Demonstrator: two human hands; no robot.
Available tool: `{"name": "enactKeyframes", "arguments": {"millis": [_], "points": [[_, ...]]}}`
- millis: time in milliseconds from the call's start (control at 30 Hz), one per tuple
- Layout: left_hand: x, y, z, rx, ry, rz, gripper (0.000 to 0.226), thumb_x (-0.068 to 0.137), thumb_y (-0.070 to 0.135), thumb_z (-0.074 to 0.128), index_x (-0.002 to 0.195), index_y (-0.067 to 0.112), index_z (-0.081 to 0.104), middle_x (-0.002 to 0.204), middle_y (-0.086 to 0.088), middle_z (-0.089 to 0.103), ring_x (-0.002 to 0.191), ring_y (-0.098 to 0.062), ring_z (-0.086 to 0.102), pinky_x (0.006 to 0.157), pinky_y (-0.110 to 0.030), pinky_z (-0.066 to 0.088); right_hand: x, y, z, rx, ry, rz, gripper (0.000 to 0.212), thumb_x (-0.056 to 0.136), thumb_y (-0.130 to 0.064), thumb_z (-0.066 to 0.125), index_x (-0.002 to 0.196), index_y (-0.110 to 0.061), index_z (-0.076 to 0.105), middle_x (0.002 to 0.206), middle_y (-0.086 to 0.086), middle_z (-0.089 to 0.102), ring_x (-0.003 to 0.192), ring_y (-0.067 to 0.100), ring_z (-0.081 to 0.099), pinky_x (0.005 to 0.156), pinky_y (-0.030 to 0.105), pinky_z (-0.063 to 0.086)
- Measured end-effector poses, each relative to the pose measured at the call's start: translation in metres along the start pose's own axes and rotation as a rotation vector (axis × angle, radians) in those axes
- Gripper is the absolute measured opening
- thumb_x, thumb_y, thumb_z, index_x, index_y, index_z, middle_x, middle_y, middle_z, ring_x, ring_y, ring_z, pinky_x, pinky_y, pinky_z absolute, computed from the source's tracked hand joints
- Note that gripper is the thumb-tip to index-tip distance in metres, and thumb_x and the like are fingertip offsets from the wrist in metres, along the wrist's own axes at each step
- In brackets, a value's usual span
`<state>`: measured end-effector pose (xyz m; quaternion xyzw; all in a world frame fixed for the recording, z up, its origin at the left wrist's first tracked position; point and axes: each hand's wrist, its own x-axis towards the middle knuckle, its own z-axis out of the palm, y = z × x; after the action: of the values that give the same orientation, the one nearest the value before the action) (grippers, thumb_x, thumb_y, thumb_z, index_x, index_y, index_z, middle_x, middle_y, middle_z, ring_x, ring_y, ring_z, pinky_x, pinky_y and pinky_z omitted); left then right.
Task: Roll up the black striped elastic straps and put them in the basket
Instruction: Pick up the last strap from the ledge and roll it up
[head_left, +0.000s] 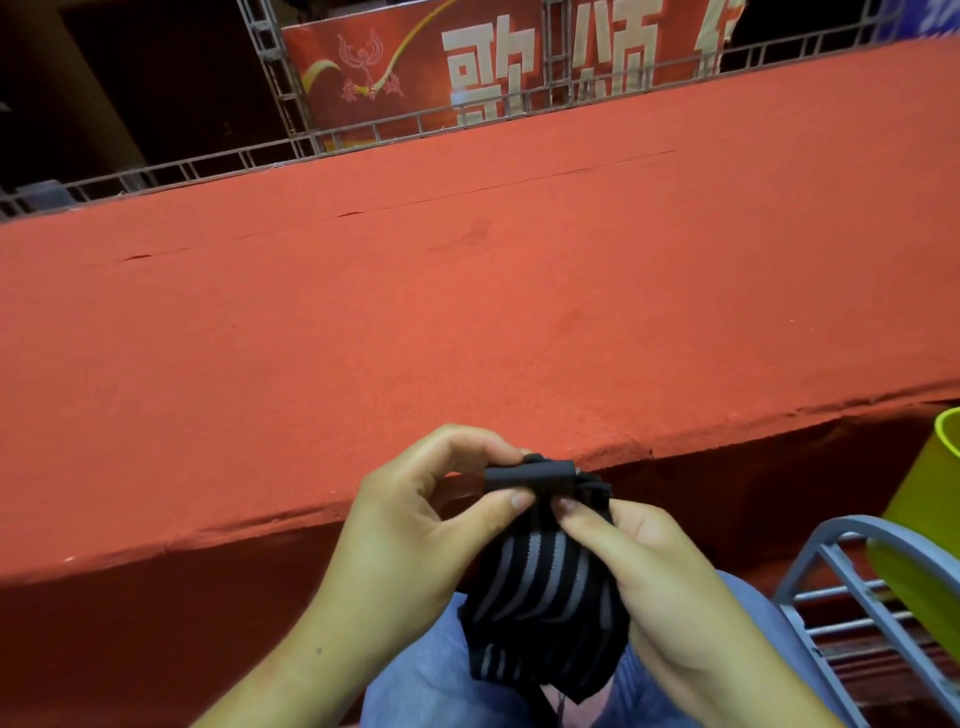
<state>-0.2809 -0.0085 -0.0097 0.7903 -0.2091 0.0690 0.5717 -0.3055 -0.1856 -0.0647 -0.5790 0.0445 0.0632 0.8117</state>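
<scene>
Strap work is at the rolling stage: the black striped elastic strap (540, 587) hangs over the person's lap at the 6 o'clock end of the view, its top end turned over into a small tight roll (530, 475). The left hand (415, 525) pinches that roll from 9 o'clock, thumb and fingertips curled onto it. The right hand (660, 566) grasps the strap from 3 o'clock, its thumb pressed on the striped face just below the roll. Most of the length is still loose, so the next move likely calls for turning the roll downward while keeping the layers aligned and taut. Jeans (415, 675) lie beneath. At 3 o'clock a yellow-green container (924, 509), presumably the basket, sits beside a grey metal frame (857, 525). A red platform (467, 312) stretches toward 12 o'clock.
</scene>
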Motion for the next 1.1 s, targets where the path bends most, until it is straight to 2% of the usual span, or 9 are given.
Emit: {"name": "enactKeyframes", "arguments": {"millis": [233,367,500,667,733,833,900,1000,1100], "points": [[-0.003,-0.003,0.003,0.042,0.008,0.051,0.036,0.079,-0.006,0.081,0.083,0.027,0.068,0.109,0.01,0.077,0.11,-0.012,0.072,0.096,-0.031,0.056,0.0,-0.008,-0.001,0.208,-0.074,0.061,0.036,0.089,-0.028,0.059,0.103,-0.004,0.082,0.108,0.026,0.077,0.102,0.034,0.077,0.084,0.034,0.062],[-0.003,-0.005,0.002,0.12,-0.016,0.098,0.039,0.078,-0.009,0.08,0.08,0.028,0.067,0.121,0.014,0.073,0.121,-0.01,0.066,0.1,-0.031,0.053,-0.001,-0.015,0.0,0.299,-0.088,0.06,0.042,0.088,-0.036,0.056,0.104,-0.008,0.084,0.111,0.022,0.078,0.1,0.031,0.078,0.078,0.035,0.064],[-0.003,-0.008,0.003,0.18,-0.068,0.126,0.041,0.076,-0.012,0.076,0.08,0.028,0.066,0.132,0.015,0.065,0.134,-0.007,0.056,0.106,-0.027,0.046,-0.005,-0.015,0.0,0.17,-0.147,-0.019,0.038,0.093,-0.042,0.072,0.117,-0.014,0.079,0.119,0.021,0.076,0.114,0.037,0.073,0.097,0.041,0.061],[-0.005,-0.012,0.001,0.192,-0.19,0.097,0.027,0.086,0.005,0.078,0.095,0.028,0.067,0.138,0.016,0.059,0.143,-0.008,0.045,0.109,-0.028,0.044,-0.003,-0.011,-0.005,0.046,-0.037,-0.097,0.027,0.086,-0.024,0.075,0.112,-0.017,0.08,0.114,0.015,0.079,0.11,0.033,0.075,0.098,0.046,0.056],[-0.006,-0.014,0.0,0.1,-0.195,0.034,0.023,0.089,0.015,0.076,0.106,0.028,0.067,0.134,0.011,0.063,0.136,-0.014,0.054,0.105,-0.031,0.049,-0.003,-0.013,-0.009,0.012,-0.03,-0.125,0.026,0.091,-0.02,0.072,0.115,-0.015,0.078,0.115,0.014,0.079,0.11,0.033,0.075,0.1,0.048,0.055],[-0.003,-0.014,-0.002,-0.071,-0.122,-0.126,0.037,0.084,0.024,0.078,0.117,0.032,0.064,0.112,0.001,0.073,0.107,-0.013,0.07,0.091,-0.027,0.055,-0.004,-0.015,-0.012,-0.069,-0.029,-0.158,0.026,0.094,-0.018,0.071,0.118,-0.013,0.077,0.116,0.012,0.079,0.111,0.031,0.075,0.103,0.052,0.054],[-0.001,-0.013,-0.002,-0.093,-0.142,-0.175,0.04,0.082,0.026,0.079,0.119,0.033,0.066,0.104,-0.003,0.074,0.089,-0.016,0.07,0.083,-0.03,0.058,-0.006,-0.015,-0.012,-0.116,-0.035,-0.181,0.026,0.092,-0.021,0.073,0.117,-0.016,0.077,0.116,0.008,0.08,0.112,0.026,0.075,0.102,0.049,0.054],[-0.001,-0.01,-0.003,0.001,-0.185,-0.149,0.029,0.086,0.028,0.076,0.114,0.033,0.073,0.103,-0.008,0.074,0.08,-0.023,0.065,0.081,-0.053,0.056,-0.006,-0.016,-0.01,-0.166,-0.028,-0.214,0.022,0.089,-0.022,0.074,0.111,-0.023,0.079,0.113,0.003,0.08,0.11,0.02,0.076,0.099,0.043,0.055],[-0.001,-0.009,-0.004,-0.033,-0.214,-0.162,0.027,0.092,0.015,0.077,0.112,0.034,0.073,0.103,-0.002,0.076,0.08,-0.015,0.062,0.079,-0.046,0.057,-0.007,-0.018,-0.01,-0.203,-0.044,-0.224,0.021,0.089,-0.024,0.075,0.108,-0.03,0.079,0.11,0.0,0.081,0.106,0.017,0.077,0.096,0.04,0.057]]}}
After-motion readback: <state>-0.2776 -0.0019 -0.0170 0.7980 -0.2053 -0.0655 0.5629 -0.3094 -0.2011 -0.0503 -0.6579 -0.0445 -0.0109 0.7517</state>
